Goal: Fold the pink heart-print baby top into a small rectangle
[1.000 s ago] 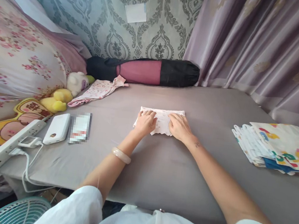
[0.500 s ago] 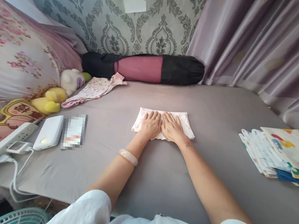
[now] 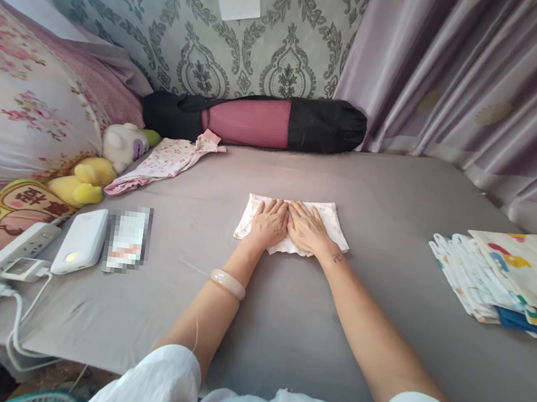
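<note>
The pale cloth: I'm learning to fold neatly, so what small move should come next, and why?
Probably slide the left hand and right hand apart, smoothing outward: both lie flat, close together, over the middle of the pale cloth, while its left and right ends are uncovered and its near edge looks uneven.
</note>
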{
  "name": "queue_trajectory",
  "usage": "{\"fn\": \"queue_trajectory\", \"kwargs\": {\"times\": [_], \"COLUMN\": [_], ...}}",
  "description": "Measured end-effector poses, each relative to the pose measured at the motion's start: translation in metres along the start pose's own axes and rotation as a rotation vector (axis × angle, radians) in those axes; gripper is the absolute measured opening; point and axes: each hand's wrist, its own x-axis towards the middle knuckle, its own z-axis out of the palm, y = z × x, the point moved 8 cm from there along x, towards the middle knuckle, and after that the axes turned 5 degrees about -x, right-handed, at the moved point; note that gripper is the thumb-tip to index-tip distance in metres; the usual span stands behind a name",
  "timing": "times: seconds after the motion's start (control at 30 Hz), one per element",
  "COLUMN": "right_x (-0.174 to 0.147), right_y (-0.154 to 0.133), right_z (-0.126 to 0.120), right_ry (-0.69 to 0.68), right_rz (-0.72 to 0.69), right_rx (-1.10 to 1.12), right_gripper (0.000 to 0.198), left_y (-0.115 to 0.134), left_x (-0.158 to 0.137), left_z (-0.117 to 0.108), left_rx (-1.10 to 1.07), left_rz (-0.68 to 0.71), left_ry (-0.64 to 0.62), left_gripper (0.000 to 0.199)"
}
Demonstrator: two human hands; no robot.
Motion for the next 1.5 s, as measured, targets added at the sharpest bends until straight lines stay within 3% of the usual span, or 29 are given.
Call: {"fn": "queue_trajectory", "kwargs": {"times": [0.27, 0.47, 0.67, 1.0, 1.13, 1.3, 1.5], "right_x": [-0.001, -0.01, -0.01, -0.012, -0.014, -0.014, -0.013], "right_y": [0.002, 0.014, 0.02, 0.023, 0.033, 0.042, 0.042], "right_z": [0.0, -0.011, -0.004, -0.007, -0.009, -0.001, 0.001], "right_ry": [0.01, 0.058, 0.009, 0.03, 0.066, 0.007, 0.032], "right_rz": [0.014, 0.147, 0.173, 0.181, 0.241, 0.281, 0.278], "right_rx": [0.016, -0.012, -0.019, -0.019, -0.059, -0.052, -0.05], "right_gripper": [0.058, 0.058, 0.058, 0.057, 0.059, 0.06, 0.06], "left_y": [-0.003, -0.017, -0.022, -0.023, -0.035, -0.046, -0.046], "left_x": [0.0, -0.006, -0.007, -0.009, -0.012, -0.011, -0.011], "left_z": [0.001, -0.012, -0.004, -0.007, -0.011, -0.005, -0.005], "left_rx": [-0.011, 0.05, 0.05, 0.034, 0.039, 0.023, 0.013], "left_rz": [-0.008, -0.108, -0.149, -0.143, -0.229, -0.283, -0.275], "left_ry": [0.02, 0.152, 0.041, 0.1, 0.171, 0.121, 0.124], "left_gripper": [0.049, 0.052, 0.055, 0.053, 0.055, 0.061, 0.059]}}
